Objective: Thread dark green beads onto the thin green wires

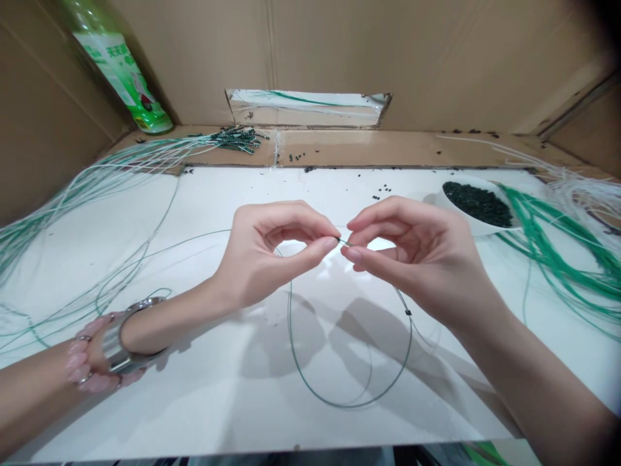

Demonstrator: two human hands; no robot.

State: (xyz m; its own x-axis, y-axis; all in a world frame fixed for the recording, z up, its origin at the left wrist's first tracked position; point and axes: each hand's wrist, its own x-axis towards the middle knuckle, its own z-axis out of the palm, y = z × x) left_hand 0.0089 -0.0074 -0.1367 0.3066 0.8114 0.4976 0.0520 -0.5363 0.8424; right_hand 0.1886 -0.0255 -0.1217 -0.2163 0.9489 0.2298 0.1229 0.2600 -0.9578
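Observation:
My left hand (279, 249) pinches a small dark bead (338, 239) on a thin green cord between thumb and forefinger. Just to its right, my right hand (412, 249) pinches the end of the cord, and a short stretch of it spans the gap between the fingertips. A loop of green cord (310, 386) hangs below both hands. One dark bead (408, 312) sits on the loop's right side. To the right of my right hand is a white bowl (439, 194) filled with dark green beads (478, 202).
Bundled cords with beaded ends (237, 139) lie at the back left beside a green bottle (129, 81). Coiled green cords (557, 239) and white cords (589, 194) are at the right. Cardboard walls (436, 58) enclose the white table (194, 401). Loose beads (383, 189) are scattered near the back.

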